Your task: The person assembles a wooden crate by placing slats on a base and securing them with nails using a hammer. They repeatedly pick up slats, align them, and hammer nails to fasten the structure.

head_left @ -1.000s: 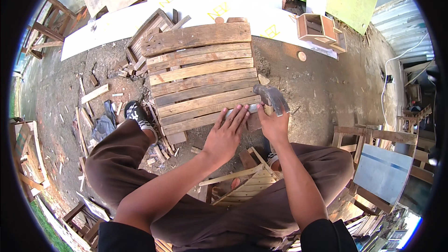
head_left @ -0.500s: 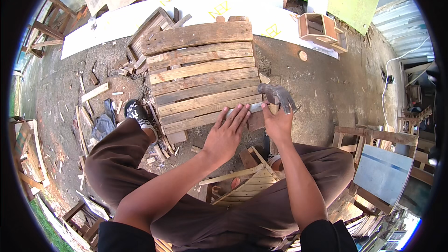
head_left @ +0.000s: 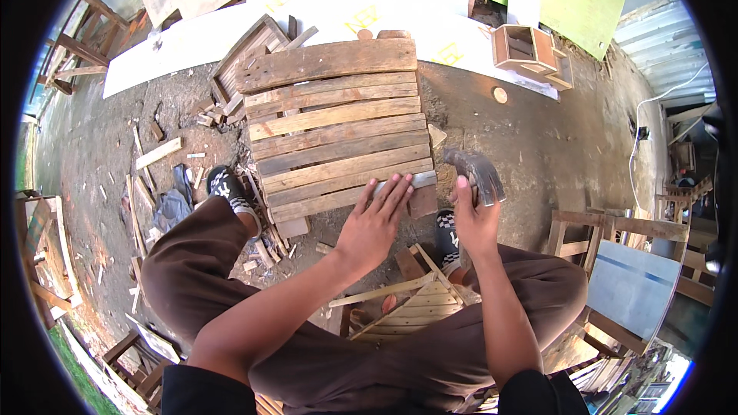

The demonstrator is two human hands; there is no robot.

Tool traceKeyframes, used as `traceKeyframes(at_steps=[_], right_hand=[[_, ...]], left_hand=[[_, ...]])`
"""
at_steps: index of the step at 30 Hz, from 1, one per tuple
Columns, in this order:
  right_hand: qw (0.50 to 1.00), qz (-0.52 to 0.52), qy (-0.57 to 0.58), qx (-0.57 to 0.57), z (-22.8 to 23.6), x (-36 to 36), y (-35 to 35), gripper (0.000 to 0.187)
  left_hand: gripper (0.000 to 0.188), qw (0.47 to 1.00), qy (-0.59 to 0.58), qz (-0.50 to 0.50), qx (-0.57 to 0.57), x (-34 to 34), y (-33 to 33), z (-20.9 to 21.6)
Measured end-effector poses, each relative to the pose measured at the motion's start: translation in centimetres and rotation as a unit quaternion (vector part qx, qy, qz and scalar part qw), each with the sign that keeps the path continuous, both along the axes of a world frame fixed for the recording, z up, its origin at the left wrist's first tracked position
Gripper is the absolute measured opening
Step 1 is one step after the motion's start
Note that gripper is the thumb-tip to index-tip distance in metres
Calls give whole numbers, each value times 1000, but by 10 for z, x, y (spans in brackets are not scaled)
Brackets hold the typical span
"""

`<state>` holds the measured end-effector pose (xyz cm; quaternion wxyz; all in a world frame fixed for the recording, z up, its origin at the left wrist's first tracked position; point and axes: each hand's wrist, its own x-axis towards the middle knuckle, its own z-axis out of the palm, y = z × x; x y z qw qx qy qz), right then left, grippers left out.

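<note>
A slatted wooden panel of several planks lies in front of me. My left hand rests flat on its nearest slat, close to the right end, with fingers stretched out. Under and beside those fingertips, a pale grey-white stretch shows on the slat's end. My right hand is closed round the handle of a claw hammer, whose dark metal head is raised just right of the panel's near right corner, apart from it. Most of the handle is hidden by the hand.
Wood scraps and a dark plastic bag litter the ground at left. A small wooden box stands at far right, near white sheets. Slatted woodwork lies between my legs. At right is a wooden frame with a blue-grey board.
My right hand has moved the hammer to the right, away from the panel's edge. The left hand stays on the slat.
</note>
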<state>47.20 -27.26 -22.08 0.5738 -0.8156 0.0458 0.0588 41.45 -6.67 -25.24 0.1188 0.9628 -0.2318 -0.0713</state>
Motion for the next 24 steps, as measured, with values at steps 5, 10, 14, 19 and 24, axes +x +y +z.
traceKeyframes(at_steps=[5,10,14,19,24], right_hand=[[998,34,-41,-19,-12,-19,-4,36],[998,-18,44,35,-13,-20,-8,39],[994,-4,108,17,-11,-17,-6,39],[996,33,69,-37,-5,-16,1,39],[995,-41,45,80,14,-4,-6,33]], left_hand=[[77,1000,-2,2,1,0,-2,-3],[81,1000,-4,-1,27,0,-2,-4],[83,1000,-5,-8,27,1,-2,-1],[83,999,8,-11,29,2,-1,0],[83,1000,-3,-10,23,0,-1,-2]])
